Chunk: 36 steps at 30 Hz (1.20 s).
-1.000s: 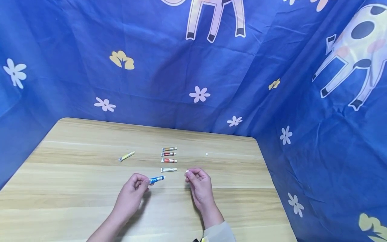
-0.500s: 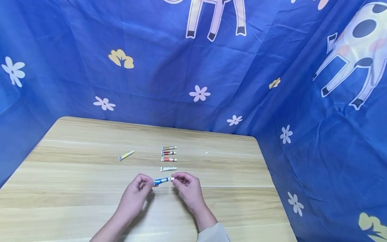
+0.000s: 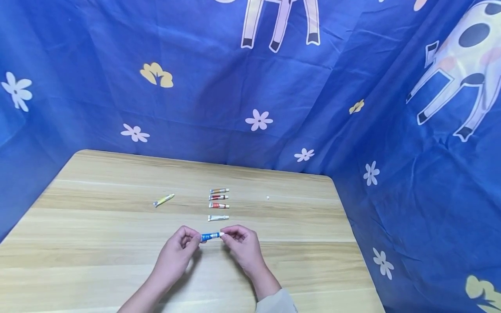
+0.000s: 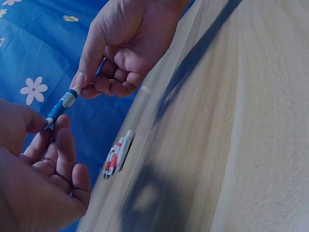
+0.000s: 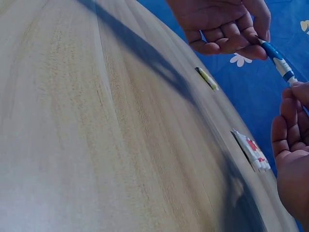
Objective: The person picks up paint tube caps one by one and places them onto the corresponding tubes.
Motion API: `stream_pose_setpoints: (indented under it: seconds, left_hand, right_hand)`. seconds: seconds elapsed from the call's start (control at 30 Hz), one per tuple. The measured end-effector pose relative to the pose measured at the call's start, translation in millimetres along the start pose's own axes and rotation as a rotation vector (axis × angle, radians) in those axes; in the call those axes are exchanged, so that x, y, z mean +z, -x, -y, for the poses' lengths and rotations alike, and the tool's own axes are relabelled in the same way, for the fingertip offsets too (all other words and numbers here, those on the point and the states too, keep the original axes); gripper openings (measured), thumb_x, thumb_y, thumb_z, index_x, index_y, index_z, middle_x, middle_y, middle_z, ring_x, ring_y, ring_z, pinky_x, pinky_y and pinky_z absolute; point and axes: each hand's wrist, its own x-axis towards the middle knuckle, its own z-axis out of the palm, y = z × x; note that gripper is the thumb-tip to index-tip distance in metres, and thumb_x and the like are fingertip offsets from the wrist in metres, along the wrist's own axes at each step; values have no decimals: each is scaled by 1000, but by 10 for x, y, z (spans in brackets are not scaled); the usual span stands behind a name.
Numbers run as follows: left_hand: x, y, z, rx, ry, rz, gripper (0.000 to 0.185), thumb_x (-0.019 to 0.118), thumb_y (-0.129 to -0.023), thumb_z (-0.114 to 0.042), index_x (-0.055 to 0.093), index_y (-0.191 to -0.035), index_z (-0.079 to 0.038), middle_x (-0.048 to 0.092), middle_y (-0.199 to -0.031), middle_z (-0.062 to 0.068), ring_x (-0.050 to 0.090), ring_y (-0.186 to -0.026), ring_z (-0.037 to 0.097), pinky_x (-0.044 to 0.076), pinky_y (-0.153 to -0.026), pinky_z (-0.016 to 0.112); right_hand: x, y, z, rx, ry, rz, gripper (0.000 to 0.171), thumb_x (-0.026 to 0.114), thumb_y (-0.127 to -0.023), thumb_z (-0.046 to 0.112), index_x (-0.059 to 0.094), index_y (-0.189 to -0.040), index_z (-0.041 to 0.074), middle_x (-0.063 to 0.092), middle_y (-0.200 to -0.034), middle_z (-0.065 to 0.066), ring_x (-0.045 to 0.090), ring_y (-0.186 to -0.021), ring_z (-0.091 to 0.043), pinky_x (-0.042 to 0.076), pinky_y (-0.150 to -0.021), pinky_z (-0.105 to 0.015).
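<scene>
A small blue paint tube [image 3: 210, 236] is held level above the table between both hands. My left hand [image 3: 178, 250] pinches its flat tail end between thumb and fingers. At the other end my right hand [image 3: 244, 248] pinches the white cap [image 3: 222, 234], which sits at the tube's nozzle; its fingertips hide most of it. Both wrist views show the blue tube [image 4: 63, 105] stretched between the two hands. Just beyond the hands lies a white paint tube [image 3: 218, 218], with a red tube [image 3: 218, 205], a dark red tube [image 3: 218, 198] and a brown tube [image 3: 219, 191] lined up behind it.
A yellow paint tube [image 3: 164, 200] lies slanted at the left of the wooden table [image 3: 98, 243]. To the right of the row is a small white cap [image 3: 268, 197]. Blue patterned cloth [image 3: 195, 100] hangs behind the table and along its sides.
My right hand has moved left with the white cap and brought it to the blue tube's nozzle. My left hand has shifted slightly right with the tube. The tubes on the table stay put.
</scene>
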Motion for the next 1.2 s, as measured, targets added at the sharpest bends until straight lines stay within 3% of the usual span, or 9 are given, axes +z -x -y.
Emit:
stream_pose_setpoints:
  seconds: [0.4, 0.8, 1.0, 1.1, 1.2]
  left_hand:
    - [12, 10, 1, 15, 28, 12, 12, 65, -109, -15, 66, -116, -6, 77, -100, 9, 73, -92, 15, 57, -85, 22]
    - [26, 13, -10, 12, 23, 48, 13, 66, -108, -18, 66, -115, -7, 73, -96, 8, 64, -81, 16, 52, -72, 23]
    - [26, 12, -16, 14, 22, 54, 12, 65, -109, -18, 66, -114, -8, 73, -96, 8, 65, -82, 16, 52, -75, 23]
    - [17, 11, -15, 14, 23, 53, 12, 65, -109, -18, 66, -114, -7, 74, -97, 9, 68, -86, 16, 54, -79, 23]
    - [3, 9, -10, 9, 24, 50, 12, 64, -109, -17, 66, -115, -7, 76, -99, 9, 70, -89, 16, 56, -82, 24]
  right_hand:
    - [1, 4, -30, 40, -13, 22, 28, 72, -103, 10, 66, -104, -17, 71, -81, 8, 66, -78, -4, 58, -77, -19]
    - [19, 22, -58, 48, 84, 1, 44, 62, -111, 21, 65, -91, -18, 64, -74, 6, 59, -68, -1, 54, -71, -17]
    - [2, 29, -70, 48, 91, 9, 54, 55, -114, 27, 63, -87, -19, 62, -71, 5, 56, -65, -3, 51, -69, -17]
    - [-22, 32, -88, 35, 80, 39, 56, 49, -116, 27, 61, -90, -21, 61, -72, 5, 56, -66, -5, 50, -70, -17]
    - [-53, 36, -95, 15, 42, 84, 46, 49, -116, 24, 60, -104, -19, 62, -80, 3, 59, -72, -6, 52, -74, -18]
